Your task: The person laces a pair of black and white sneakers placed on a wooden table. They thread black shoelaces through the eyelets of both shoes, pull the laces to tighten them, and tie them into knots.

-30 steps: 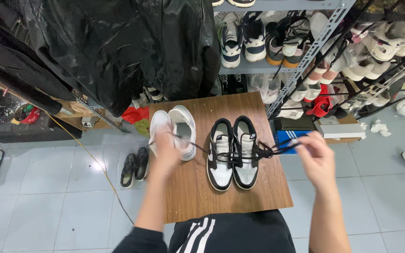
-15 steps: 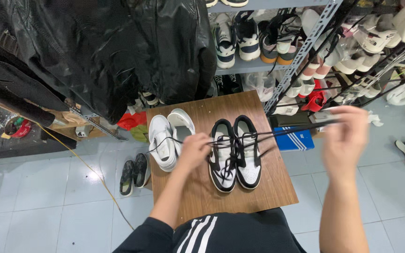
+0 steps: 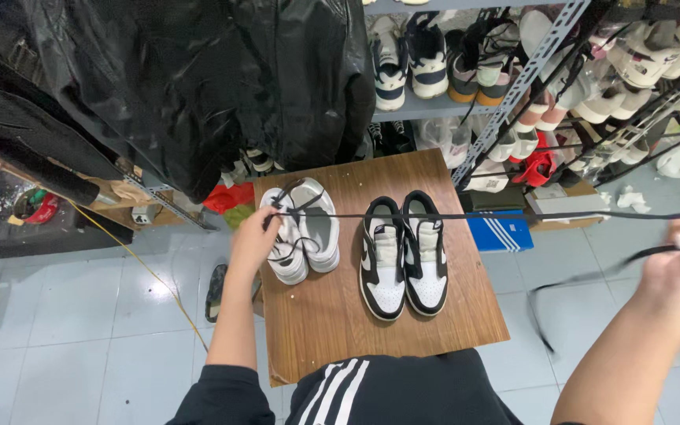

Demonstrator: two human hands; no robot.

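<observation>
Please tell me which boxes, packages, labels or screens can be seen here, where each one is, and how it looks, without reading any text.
Blue shoe box: on the floor right of the wooden table, under the shelf; rectangular, blue with white stripes.
Flat pale box: right of the blue one; long, whitish-grey.
No screens or signs visible.

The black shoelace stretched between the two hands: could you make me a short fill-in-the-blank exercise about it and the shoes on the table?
1. The black shoelace is pulled taut between the left hand and the ____ hand.
2. The left hand is over the ____ pair of sneakers.
3. The black-and-white sneakers stand on a small ____ table.
4. Behind the table, more shoes sit on a metal ____.

Missing words: right; white; wooden; shelf
</observation>
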